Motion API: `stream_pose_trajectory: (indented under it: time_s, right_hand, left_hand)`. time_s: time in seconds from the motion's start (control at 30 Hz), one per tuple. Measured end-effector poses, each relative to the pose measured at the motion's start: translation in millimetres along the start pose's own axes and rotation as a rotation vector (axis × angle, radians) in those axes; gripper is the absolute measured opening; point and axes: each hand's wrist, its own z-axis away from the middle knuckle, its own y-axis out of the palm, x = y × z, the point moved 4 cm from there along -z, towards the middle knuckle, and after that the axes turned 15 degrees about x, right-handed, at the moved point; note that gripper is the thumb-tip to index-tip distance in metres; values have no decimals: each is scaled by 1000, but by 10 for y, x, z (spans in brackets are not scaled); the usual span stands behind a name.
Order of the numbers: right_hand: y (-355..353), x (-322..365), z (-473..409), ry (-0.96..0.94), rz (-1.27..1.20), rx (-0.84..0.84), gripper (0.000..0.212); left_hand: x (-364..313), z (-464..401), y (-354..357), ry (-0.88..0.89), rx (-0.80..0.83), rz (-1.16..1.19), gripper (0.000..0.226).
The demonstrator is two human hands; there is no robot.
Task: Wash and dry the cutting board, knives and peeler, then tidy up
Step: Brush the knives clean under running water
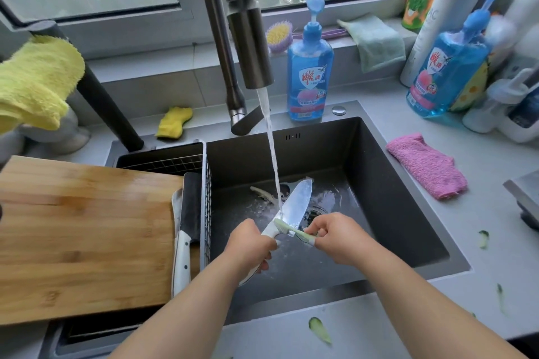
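Overhead, grey counter (481, 242) around dark sink (393, 183)

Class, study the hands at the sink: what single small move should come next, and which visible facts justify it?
Probably draw the brush up the blade toward the tip. The left hand has its grip on the knife handle, the right hand pinches the brush, its head rests low on the blade, and the water stream lands just above it.
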Motion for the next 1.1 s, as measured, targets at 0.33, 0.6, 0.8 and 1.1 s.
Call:
stream_pose_trajectory:
  time_s: [0.33,0.6,0.8,1.1]
  right_hand:
    - [-64,82,-32,-21,33,-18,14]
    - [-108,64,-90,-7,7,4,12]
    - [-322,-115,-216,38,45,-269,19]
    - [-228,-71,-275,11,-92,-32,18]
  left_hand:
    - [-35,10,-47,27,-32,79,29]
    - [-44,39,-32,50,-50,88,31]
    - [-56,85,-75,55,-82,47,34]
    - [-37,149,-53,64,-86,3,33]
